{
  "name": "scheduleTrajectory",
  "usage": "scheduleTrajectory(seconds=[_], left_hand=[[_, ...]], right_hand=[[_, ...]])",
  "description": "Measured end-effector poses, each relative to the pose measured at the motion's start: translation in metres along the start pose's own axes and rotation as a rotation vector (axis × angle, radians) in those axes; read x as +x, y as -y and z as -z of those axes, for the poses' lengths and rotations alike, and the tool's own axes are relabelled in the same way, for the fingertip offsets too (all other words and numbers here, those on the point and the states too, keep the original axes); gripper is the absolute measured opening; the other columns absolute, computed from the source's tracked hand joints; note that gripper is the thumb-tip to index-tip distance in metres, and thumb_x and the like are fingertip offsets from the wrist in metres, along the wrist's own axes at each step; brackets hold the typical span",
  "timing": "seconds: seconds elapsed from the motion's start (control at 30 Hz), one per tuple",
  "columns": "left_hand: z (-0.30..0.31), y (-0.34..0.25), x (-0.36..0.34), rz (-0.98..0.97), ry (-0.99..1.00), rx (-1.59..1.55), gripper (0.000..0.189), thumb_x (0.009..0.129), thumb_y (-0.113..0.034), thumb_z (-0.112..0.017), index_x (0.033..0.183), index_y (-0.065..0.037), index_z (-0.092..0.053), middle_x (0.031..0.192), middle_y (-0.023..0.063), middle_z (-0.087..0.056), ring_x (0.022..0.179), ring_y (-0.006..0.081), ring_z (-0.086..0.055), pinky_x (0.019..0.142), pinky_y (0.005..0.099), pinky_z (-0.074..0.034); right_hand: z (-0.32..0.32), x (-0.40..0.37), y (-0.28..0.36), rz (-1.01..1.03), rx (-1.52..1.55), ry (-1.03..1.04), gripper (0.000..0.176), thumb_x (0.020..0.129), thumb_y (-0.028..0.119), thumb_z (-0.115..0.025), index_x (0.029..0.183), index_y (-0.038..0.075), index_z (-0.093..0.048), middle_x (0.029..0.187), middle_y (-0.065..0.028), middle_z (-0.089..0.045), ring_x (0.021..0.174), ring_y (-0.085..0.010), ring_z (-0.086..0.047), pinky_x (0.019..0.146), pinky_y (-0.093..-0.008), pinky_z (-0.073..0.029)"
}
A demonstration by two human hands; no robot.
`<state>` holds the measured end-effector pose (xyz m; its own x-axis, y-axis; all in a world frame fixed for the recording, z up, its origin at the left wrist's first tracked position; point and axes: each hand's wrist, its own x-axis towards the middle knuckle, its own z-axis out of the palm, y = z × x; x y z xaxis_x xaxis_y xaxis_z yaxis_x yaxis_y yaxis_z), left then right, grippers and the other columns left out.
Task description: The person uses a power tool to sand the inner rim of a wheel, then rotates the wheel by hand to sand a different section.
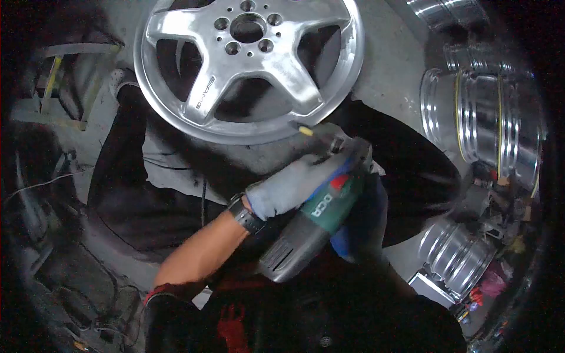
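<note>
A green and grey power tool (326,206) marked DCA lies slanted across the lower middle. My left hand (294,183), in a whitish glove with a watch at the wrist, is wrapped round its upper side. My right hand (353,226), in a blue and dark glove, is on the tool's right side, mostly hidden by the tool and shadow. A small yellow piece (305,130) shows at the tool's front end, beside the rim of a silver five-spoke wheel (250,76). The wheel lies face up between the legs, with AMG lettering on one spoke.
Silver wheels (477,117) are stacked at the right, with another wheel (456,259) lower down beside a white-edged box (431,287). A metal frame (73,123) stands at the left. Black-trousered legs (126,176) surround the wheel. A cable (53,181) crosses the left side.
</note>
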<state>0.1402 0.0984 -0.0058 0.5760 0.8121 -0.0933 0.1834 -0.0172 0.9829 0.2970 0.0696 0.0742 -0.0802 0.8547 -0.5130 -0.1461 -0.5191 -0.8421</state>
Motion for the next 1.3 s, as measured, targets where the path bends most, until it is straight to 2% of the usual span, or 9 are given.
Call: scheduleTrajectory(seconds=[0.1,0.13,0.23,0.37,0.47,0.53,0.77,0.83,1.3], left_hand=[[-0.011,0.016,-0.016,-0.137,-0.008,-0.068,0.053,0.096,-0.021,-0.059,0.148,-0.013,-0.046,0.112,0.0193,-0.065,0.102,0.0318,-0.067,0.099,0.0345,-0.05],[-0.001,-0.007,-0.015,0.377,0.141,-0.596,0.043,0.103,-0.021,-0.053,0.146,-0.019,-0.051,0.137,0.0155,-0.057,0.125,0.0248,-0.056,0.108,0.0344,-0.043],[-0.003,0.004,-0.022,0.138,0.172,-0.116,0.042,0.105,-0.027,-0.051,0.147,-0.022,-0.05,0.141,0.0165,-0.054,0.129,0.0253,-0.054,0.111,0.0332,-0.039],[0.003,-0.009,-0.009,0.37,0.181,-0.433,0.043,0.106,-0.029,-0.048,0.149,-0.022,-0.049,0.144,0.018,-0.051,0.13,0.0278,-0.053,0.113,0.0336,-0.038],[-0.004,0.001,-0.008,0.315,0.225,-0.265,0.045,0.105,-0.03,-0.047,0.15,-0.022,-0.047,0.143,0.019,-0.052,0.13,0.0307,-0.053,0.112,0.0351,-0.04],[-0.013,0.017,-0.006,-0.118,0.062,0.102,0.06,0.096,-0.015,-0.056,0.152,-0.025,-0.039,0.116,0.0296,-0.059,0.101,0.0439,-0.066,0.085,0.0461,-0.055],[-0.006,0.017,-0.007,-0.119,-0.015,0.069,0.067,0.095,-0.01,-0.056,0.156,-0.025,-0.033,0.114,0.03,-0.059,0.098,0.0455,-0.066,0.083,0.0465,-0.055],[0.007,0.005,-0.007,0.129,0.207,0.1,0.055,0.099,-0.014,-0.051,0.153,-0.016,-0.039,0.139,0.0224,-0.053,0.125,0.0364,-0.057,0.108,0.0397,-0.045],[0.02,0.008,-0.049,0.423,0.06,-0.42,0.047,0.107,-0.025,-0.042,0.149,-0.003,-0.046,0.153,0.0189,-0.046,0.142,0.0292,-0.043,0.12,0.0364,-0.029]], right_hand=[[-0.002,-0.004,0.0,-0.244,0.557,0.025,0.05,0.105,0.044,-0.047,0.14,0.009,-0.049,0.129,-0.0097,-0.059,0.118,-0.0243,-0.059,0.103,-0.0442,-0.048],[0.001,-0.006,-0.004,-0.241,0.568,0.022,0.05,0.105,0.044,-0.047,0.14,0.009,-0.049,0.129,-0.0097,-0.059,0.118,-0.0243,-0.059,0.103,-0.0442,-0.048],[0.014,-0.011,-0.012,-0.361,0.584,0.11,0.059,0.103,0.049,-0.047,0.149,0.014,-0.036,0.139,-0.0107,-0.052,0.132,-0.0283,-0.051,0.11,-0.0516,-0.041],[0.028,-0.01,-0.015,-0.497,0.609,0.1,0.06,0.101,0.042,-0.054,0.152,0.017,-0.033,0.142,-0.0119,-0.049,0.133,-0.0314,-0.049,0.109,-0.057,-0.041],[0.035,-0.01,-0.021,-0.466,0.585,0.039,0.06,0.1,0.036,-0.058,0.151,0.017,-0.033,0.142,-0.0122,-0.049,0.132,-0.0317,-0.051,0.106,-0.0574,-0.044],[0.034,-0.008,-0.019,-0.438,0.591,0.001,0.061,0.099,0.032,-0.06,0.151,0.017,-0.033,0.142,-0.0122,-0.049,0.131,-0.0318,-0.051,0.104,-0.0576,-0.046],[0.023,0.005,-0.011,-0.387,0.555,0.009,0.063,0.099,0.024,-0.063,0.152,0.017,-0.03,0.143,-0.0122,-0.048,0.13,-0.0311,-0.052,0.102,-0.057,-0.05],[0.023,0.006,-0.011,-0.392,0.547,0.015,0.063,0.099,0.024,-0.063,0.152,0.017,-0.03,0.143,-0.0122,-0.047,0.131,-0.0308,-0.052,0.102,-0.0567,-0.05],[0.006,0.005,-0.015,-0.59,0.147,0.109,0.041,0.099,0.028,-0.064,0.131,0.01,-0.047,0.12,-0.0055,-0.054,0.115,-0.0194,-0.056,0.094,-0.0471,-0.057]])
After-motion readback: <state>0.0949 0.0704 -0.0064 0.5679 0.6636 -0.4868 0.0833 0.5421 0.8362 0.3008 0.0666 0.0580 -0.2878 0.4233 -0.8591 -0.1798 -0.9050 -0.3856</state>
